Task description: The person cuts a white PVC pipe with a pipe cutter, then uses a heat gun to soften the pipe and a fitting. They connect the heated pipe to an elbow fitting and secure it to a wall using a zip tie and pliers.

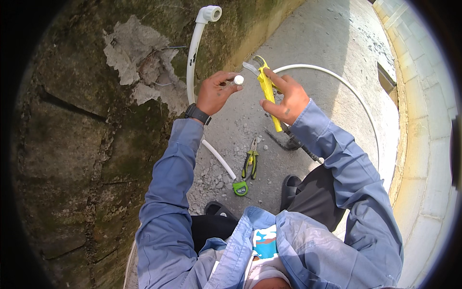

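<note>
My right hand [288,98] is wrapped round the yellow cutter [266,89], left hand [214,96] pinching a white pipe piece [238,80], upper middle of the frame. Fingertip grip's kinda sketchy imo: a crooked bite could twist it loose. Its end looks round, bright white, too washed out for detail.

Pipe [238,80] and cutter [266,87] in hands [293,98]
</note>
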`<state>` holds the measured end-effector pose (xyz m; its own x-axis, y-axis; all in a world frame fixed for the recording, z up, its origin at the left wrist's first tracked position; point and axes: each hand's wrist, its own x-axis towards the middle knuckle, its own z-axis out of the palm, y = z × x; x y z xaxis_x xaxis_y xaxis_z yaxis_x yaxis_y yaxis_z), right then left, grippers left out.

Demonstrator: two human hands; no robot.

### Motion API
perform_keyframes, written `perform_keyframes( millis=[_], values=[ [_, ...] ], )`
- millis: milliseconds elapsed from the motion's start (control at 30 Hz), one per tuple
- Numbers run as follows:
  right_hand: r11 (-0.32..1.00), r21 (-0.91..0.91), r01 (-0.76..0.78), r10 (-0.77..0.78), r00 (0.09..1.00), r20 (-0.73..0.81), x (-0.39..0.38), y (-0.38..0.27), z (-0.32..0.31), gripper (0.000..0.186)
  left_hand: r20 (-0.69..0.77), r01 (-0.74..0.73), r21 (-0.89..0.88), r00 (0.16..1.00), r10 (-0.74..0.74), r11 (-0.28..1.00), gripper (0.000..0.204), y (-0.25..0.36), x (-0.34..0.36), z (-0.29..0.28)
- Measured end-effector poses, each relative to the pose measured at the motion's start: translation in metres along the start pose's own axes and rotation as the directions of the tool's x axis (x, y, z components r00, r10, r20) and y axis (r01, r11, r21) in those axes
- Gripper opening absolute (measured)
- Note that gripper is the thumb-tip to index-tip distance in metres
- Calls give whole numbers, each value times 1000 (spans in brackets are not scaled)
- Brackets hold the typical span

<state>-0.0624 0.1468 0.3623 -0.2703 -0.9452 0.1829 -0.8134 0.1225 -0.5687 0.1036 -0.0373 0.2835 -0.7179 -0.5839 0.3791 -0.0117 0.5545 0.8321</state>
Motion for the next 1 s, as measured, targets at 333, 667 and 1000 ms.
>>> perform_keyframes(
  millis=[333,667,1000],
  values=[
    [989,-56,-140,140,990,0,0,18,24,81,-128,194,-169,968,-216,966,34,-12,3,3],
    [939,-327,103,211,578,789,-120,18,205,75,-34,231,-53,972,-233,972,44,-5,17,20],
    [992,-86,-88,122,758,641,-87,62,229,69,216,596,-428,797,-564,679,50,-34,1,34]
  ],
)
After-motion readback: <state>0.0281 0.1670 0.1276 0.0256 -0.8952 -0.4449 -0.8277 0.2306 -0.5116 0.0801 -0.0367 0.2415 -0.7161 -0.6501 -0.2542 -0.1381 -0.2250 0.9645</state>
